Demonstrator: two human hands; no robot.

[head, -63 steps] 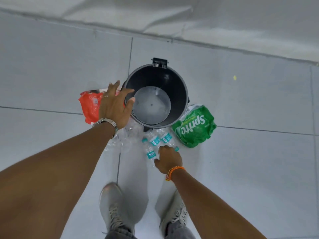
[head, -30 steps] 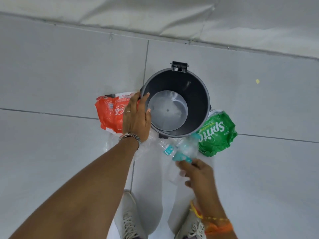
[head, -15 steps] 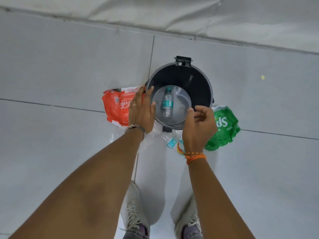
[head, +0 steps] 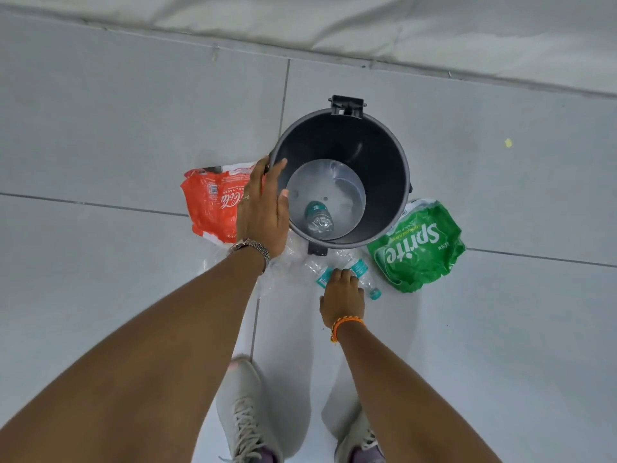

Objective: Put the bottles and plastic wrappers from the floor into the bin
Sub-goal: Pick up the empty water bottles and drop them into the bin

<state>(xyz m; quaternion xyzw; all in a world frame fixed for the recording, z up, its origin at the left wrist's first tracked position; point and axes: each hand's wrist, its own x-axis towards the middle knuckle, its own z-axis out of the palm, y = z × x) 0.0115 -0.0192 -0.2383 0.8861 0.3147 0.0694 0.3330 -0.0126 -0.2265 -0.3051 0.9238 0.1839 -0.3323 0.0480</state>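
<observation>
A dark grey round bin stands on the tiled floor with one small clear bottle lying inside it. My left hand rests on the bin's left rim. My right hand reaches down onto two clear bottles with teal labels lying in front of the bin; whether its fingers have closed on one is hidden. A red Coca-Cola wrapper lies left of the bin, a green Sprite wrapper lies to its right, and a clear plastic wrapper sits under my left wrist.
My two grey shoes stand on the tiles below the bottles. A pale wall base runs behind the bin. A small yellow scrap lies on the floor at the far right.
My right hand lifted one bottle, dropped it into the bin, then came back down to the bottles on the floor. My left hand stayed at the bin's rim.
</observation>
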